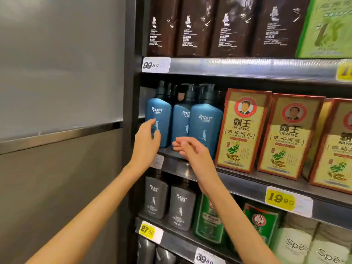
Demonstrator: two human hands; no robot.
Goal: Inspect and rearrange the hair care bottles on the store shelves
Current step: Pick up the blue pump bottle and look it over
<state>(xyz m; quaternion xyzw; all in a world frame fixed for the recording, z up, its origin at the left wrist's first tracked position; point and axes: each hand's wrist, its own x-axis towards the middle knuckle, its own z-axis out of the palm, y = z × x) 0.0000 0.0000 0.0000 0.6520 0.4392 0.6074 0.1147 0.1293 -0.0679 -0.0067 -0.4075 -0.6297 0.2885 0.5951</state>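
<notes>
Left hand point(147, 139), right hand point(190, 152) loose-fingered, empty, before blue bottles point(204, 126); yellow boxes point(242, 130) alongside

Grey wall point(57, 73), yellow price tag point(281, 199) (19.90)

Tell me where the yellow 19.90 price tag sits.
In the head view, the yellow 19.90 price tag is on the right, stuck to the middle shelf's front edge, just below the red-and-yellow boxes.
</notes>
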